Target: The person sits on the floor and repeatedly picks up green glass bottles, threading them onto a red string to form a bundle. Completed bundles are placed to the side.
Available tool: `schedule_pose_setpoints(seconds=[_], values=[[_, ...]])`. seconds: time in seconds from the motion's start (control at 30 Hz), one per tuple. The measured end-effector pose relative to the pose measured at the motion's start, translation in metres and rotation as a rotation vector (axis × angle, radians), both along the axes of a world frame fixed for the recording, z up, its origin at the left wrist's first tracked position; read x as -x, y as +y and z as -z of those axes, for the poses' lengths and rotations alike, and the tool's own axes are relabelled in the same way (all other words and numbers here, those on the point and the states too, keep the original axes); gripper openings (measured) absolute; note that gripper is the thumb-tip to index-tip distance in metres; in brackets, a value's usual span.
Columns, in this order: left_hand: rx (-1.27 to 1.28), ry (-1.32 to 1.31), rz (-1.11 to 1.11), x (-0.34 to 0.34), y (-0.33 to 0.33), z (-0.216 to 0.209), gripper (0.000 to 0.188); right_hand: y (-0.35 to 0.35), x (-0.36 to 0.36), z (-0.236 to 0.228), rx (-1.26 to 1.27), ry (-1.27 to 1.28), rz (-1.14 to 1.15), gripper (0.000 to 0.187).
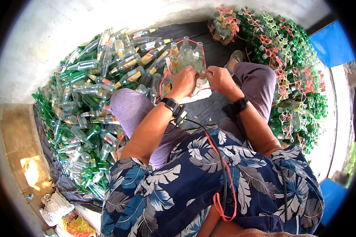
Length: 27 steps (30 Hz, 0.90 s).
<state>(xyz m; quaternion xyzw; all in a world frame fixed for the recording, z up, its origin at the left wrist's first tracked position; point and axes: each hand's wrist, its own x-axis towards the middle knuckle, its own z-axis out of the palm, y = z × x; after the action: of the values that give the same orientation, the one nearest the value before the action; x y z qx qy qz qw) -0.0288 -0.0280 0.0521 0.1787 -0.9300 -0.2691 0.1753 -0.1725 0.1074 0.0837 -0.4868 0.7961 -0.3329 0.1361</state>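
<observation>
At one clear-bottle cluster: two hands pinching red string

Head view: fisheye, looks steeply down from wearer's head; shirt near, large at lower centre; left hand and right hand farther off, above centre; wall bends round upper left.

Bottle heap left; bundles right; bottle cluster between
</observation>
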Motion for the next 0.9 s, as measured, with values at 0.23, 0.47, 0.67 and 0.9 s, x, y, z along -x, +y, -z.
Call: schedule_pose_setpoints(seconds=[0.23, 0.47, 0.67, 0.9], values=[[-0.014, -0.001, -0.015, 0.002, 0.001, -0.002, 0.012, -0.012, 0.008, -0.003, 0.064, -0.033, 0.042, 0.015], [-0.023, -0.018, -0.023, 0.005, -0.001, 0.006, 0.012, -0.022, 0.022, 0.015, 0.075, -0.126, 0.102, 0.016], [-0.001, -0.063, -0.036, 0.006, 0.0, 0.005, 0.01, -0.024, 0.028, 0.031, 0.0, -0.147, 0.157, 0.02], [-0.004, -0.068, -0.017, 0.004, 0.001, 0.001, 0.01, -0.021, 0.027, 0.051, -0.034, -0.241, 0.184, 0.019]])
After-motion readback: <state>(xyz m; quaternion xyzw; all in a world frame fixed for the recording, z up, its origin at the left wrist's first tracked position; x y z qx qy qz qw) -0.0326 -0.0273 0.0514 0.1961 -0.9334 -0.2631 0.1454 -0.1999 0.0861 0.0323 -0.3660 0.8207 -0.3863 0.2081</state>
